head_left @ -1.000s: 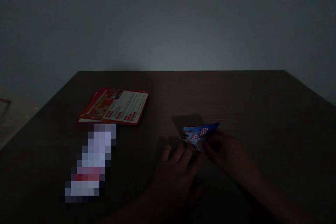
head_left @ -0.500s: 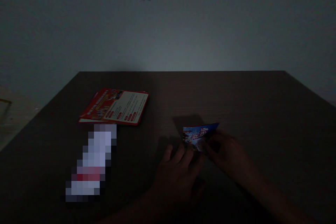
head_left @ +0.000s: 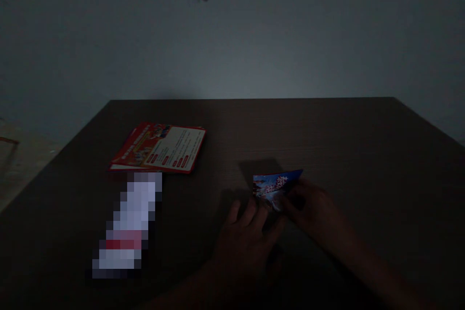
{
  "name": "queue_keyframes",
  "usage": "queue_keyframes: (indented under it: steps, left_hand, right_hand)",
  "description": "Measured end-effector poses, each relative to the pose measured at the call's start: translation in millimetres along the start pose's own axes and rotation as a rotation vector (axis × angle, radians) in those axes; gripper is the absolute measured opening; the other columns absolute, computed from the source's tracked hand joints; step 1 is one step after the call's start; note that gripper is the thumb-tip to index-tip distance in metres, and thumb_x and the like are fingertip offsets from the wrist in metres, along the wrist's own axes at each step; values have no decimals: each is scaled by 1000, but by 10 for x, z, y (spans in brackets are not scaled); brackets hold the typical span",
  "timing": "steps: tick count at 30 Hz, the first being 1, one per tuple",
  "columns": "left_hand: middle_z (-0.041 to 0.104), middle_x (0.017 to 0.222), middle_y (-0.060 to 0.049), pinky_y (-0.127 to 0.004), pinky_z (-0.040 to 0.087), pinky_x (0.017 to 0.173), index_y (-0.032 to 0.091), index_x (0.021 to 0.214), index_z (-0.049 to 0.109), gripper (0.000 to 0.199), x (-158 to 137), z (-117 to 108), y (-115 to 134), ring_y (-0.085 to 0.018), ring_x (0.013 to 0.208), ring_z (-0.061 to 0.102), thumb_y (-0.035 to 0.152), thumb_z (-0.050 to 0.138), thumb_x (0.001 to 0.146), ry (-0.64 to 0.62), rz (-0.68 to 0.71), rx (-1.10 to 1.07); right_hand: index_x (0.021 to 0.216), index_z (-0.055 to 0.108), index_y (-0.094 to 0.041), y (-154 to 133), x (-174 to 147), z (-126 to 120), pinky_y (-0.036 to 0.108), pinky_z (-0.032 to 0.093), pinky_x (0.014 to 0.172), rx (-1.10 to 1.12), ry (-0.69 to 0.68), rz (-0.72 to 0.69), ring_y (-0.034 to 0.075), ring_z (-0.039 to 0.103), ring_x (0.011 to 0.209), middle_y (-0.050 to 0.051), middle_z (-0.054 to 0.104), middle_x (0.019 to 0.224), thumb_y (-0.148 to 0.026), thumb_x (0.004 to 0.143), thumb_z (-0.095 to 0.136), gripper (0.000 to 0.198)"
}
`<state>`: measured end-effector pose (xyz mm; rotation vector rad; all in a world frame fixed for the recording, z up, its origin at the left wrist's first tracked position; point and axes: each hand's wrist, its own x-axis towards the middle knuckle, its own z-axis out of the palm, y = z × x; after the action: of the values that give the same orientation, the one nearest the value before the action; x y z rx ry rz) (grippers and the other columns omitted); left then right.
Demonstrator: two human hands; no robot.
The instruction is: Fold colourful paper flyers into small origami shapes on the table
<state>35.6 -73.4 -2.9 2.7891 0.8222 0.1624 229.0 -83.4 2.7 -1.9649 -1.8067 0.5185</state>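
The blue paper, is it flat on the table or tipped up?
The blue paper looks tipped up: its shadow shows on the table behind it.

I see a dark wood-grained surface spanning the lower frame — left of centre, a stack of red-and-white printed sheets lies on it; at lower left, I get a pale, pixelated object — details unreadable.
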Motion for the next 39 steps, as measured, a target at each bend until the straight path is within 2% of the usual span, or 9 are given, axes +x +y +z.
queue_keyframes:
  steps: [12,19,25,32,39]
  left_hand:
    - [43,135,-14,-58,33,93,32,140,32,52,14,15,26,-35,122,39,48,37,90,33,22,18]
    - [44,132,-15,-58,35,91,37,141,27,52,21,52,47,-37,121,41,48,35,91,23,16,57]
    - [44,134,-14,-58,34,91,37,142,25,58,21,75,36,-38,120,42,49,41,89,20,22,51]
    - [43,134,-14,-55,35,91,39,143,23,54,34,83,64,-37,122,40,48,37,91,39,20,55]
    - [45,131,-12,-53,34,92,38,140,30,51,31,102,69,-36,120,41,47,39,90,47,27,55]
  right_hand:
    - [59,58,-18,-18,13,0,27,40,53,-4,0,14,16,58,58,4,60,69,-25,82,54,25]
    - [63,61,-16,-27,15,-9,28,41,54,6,-27,17,16,59,59,6,62,73,-25,82,52,24]
    - [65,62,-16,-29,10,-11,29,43,57,18,-22,18,17,60,61,6,62,75,-24,82,51,22]
    - [64,61,-17,-9,13,6,27,41,55,6,-18,8,16,59,61,5,60,73,-24,83,52,23]
    - [61,60,-16,-35,16,0,27,39,54,-16,-14,29,15,58,58,4,60,70,-23,82,54,23]
